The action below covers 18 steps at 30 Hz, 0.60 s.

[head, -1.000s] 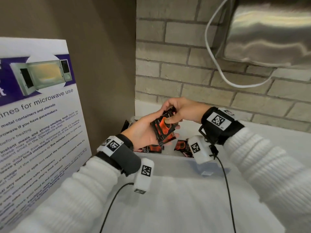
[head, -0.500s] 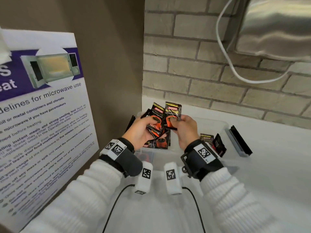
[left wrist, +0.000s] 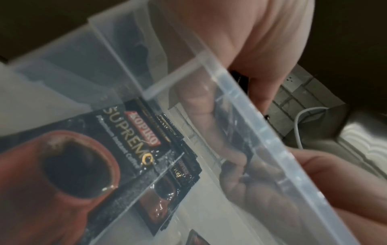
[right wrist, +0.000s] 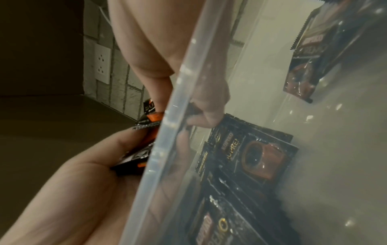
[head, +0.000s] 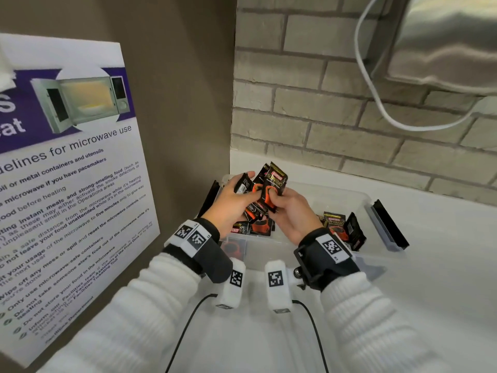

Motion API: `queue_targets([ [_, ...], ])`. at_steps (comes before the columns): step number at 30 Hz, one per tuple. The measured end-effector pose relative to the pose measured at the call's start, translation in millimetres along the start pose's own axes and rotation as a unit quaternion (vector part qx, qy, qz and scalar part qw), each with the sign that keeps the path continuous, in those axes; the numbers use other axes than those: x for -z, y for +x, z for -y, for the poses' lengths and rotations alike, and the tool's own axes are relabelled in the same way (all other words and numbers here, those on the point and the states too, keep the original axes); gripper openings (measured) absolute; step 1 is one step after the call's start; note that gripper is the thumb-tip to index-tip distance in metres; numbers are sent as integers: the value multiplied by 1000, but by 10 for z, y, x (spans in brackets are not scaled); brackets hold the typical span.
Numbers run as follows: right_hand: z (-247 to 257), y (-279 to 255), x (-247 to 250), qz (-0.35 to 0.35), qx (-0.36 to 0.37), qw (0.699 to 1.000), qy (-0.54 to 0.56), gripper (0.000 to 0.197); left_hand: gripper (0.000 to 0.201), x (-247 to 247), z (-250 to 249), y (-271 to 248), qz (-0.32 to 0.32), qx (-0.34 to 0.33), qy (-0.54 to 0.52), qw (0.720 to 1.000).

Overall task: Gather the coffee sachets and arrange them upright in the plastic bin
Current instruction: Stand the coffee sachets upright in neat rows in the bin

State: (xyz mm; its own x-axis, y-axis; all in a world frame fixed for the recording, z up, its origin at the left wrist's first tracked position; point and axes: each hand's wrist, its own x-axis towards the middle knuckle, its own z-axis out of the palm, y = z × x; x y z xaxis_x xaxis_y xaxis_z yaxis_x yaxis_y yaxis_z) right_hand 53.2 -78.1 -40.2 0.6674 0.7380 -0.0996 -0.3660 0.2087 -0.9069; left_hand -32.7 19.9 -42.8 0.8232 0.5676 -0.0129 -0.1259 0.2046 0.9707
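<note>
Over the left end of the clear plastic bin [head: 360, 196], both hands hold one bundle of black-and-orange coffee sachets [head: 274, 183] upright. My left hand [head: 246, 188] grips the bundle from the left with fingers curled behind it. On the right, my right hand [head: 273, 200] pinches it with the thumb on the front. More sachets [head: 256, 227] lie flat on the bin floor below, and a few [head: 340, 230] lean at the bin's right side. Both wrist views look through the bin wall [left wrist: 261, 131] [right wrist: 167, 131] at flat sachets [left wrist: 130, 142] [right wrist: 251, 154].
A microwave-guidelines poster [head: 67, 184] leans on the left wall. Behind the bin is a brick wall [head: 336, 111] with a white cable [head: 376, 103] and a steel appliance [head: 451, 44]. Black clip handles [head: 390, 224] stick out at the bin's ends. The bin stands on a white counter [head: 443, 292].
A second ago my right hand reached across from the right onto the bundle. It has come round to the near side, and the bundle now stands upright between both hands.
</note>
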Motion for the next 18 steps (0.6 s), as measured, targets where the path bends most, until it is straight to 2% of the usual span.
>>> queue_targets([
  [3, -5, 34, 23, -64, 17, 997, -24, 26, 35, 29, -39, -6, 51, 32, -122, 991],
  [6, -1, 80, 84, -139, 47, 989, -1, 26, 36, 64, -30, 13, 39, 21, -173, 984],
  [11, -5, 62, 93, -141, 78, 987, 2, 32, 27, 45, -8, 5, -47, -15, -81, 995],
  [15, -2, 62, 95, -148, 90, 985, 12, 21, 17, 52, 18, -1, -98, -34, -36, 994],
  [18, 2, 85, 111, -170, 86, 981, 48, 17, 12, 40, 41, -17, -117, -107, 5, 987],
])
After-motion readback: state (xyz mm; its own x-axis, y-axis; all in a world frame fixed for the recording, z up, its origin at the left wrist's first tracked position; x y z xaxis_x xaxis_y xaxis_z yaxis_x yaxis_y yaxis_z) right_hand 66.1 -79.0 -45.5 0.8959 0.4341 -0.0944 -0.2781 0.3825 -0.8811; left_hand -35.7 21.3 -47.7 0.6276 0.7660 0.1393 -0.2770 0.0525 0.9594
